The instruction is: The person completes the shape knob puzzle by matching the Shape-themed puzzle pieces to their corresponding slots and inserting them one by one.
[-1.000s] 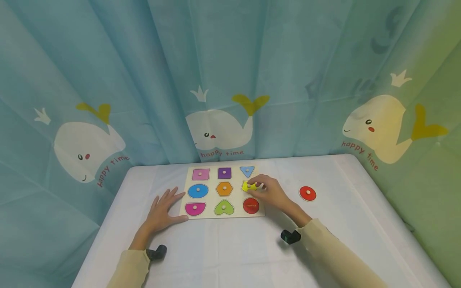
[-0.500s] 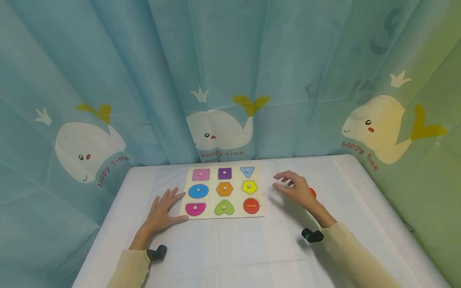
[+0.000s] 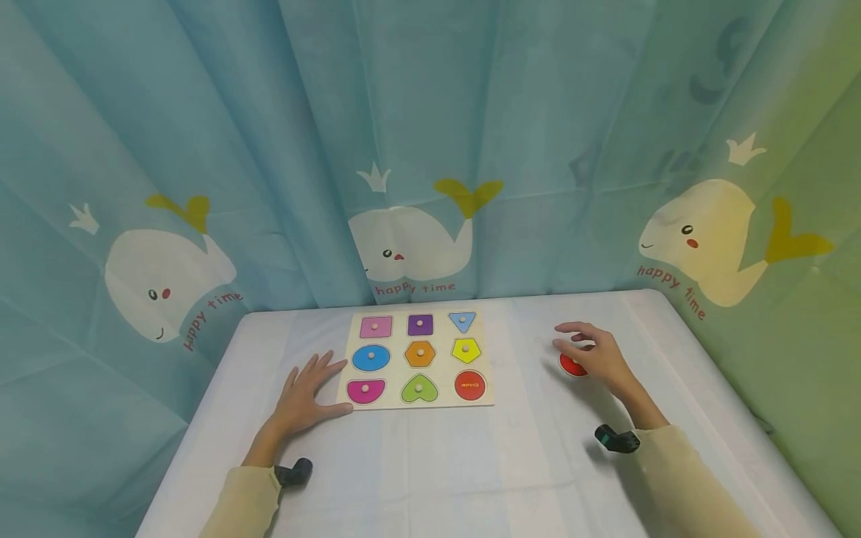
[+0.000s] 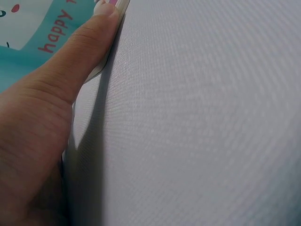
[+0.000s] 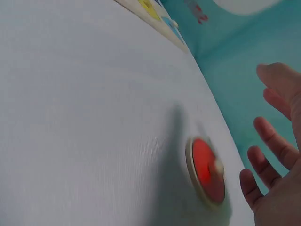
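A cream shape-puzzle board (image 3: 445,377) lies on the table with several coloured knobbed pieces in it. Among them are a yellow pentagon piece (image 3: 466,350) and a green heart piece (image 3: 419,388). Its front right corner shows a flat red round spot (image 3: 470,385) with lettering and no knob. My left hand (image 3: 300,402) rests at the board's left edge, fingers spread, the thumb touching its front corner. To the right, my right hand (image 3: 601,360) hovers over a loose red round piece (image 5: 203,162), fingers loosely bent and apart from it. The hand partly hides that piece in the head view.
A white cloth covers the table (image 3: 430,471). Behind its far edge hangs a blue-green curtain (image 3: 538,224) printed with whales. Each wrist carries a small black camera, such as the right wrist camera (image 3: 616,439).
My right hand has let go of the yellow pentagon piece, which sits in the board, and moved right to above the red round piece. The left hand stays where it was.
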`<state>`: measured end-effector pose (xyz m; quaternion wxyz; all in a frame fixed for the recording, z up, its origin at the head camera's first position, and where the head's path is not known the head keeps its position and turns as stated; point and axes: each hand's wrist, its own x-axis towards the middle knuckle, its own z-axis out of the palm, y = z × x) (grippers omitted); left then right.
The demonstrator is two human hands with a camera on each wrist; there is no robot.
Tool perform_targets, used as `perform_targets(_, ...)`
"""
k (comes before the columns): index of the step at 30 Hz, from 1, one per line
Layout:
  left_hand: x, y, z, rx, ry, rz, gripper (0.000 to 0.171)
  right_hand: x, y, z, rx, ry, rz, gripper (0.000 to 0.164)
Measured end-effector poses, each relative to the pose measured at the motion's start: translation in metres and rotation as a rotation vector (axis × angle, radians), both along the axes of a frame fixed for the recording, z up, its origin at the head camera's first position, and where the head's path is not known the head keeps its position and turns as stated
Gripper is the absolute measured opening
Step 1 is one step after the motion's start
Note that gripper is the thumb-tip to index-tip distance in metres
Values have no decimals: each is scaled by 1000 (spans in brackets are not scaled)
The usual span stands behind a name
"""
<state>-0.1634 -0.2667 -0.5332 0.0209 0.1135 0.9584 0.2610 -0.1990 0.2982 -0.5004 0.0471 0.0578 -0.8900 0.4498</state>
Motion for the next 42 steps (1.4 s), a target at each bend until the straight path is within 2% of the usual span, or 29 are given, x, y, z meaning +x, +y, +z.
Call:
perform_targets(3, 0, 1, 0, 5, -1, -1, 92, 4, 13, -2, -7, -75, -12, 47)
perform_targets(7, 1, 2, 1, 5, -1, -2, 92, 8, 26, -5, -8, -114, -13, 51)
perform_targets(15, 2, 2, 3, 8, -3, 2, 93, 9, 39, -16, 37, -106, -7, 45)
perform_targets(19, 2, 1, 4, 8, -3, 2, 92, 10, 40, -21, 76, -130, -11, 42)
perform_targets(24, 2, 1, 2, -1, -1, 0, 92, 10, 38, -25, 106, -107, -1, 35)
perform_targets(42, 0, 0, 1, 4, 4, -7, 92, 11, 32, -26, 128, -69, -36, 24)
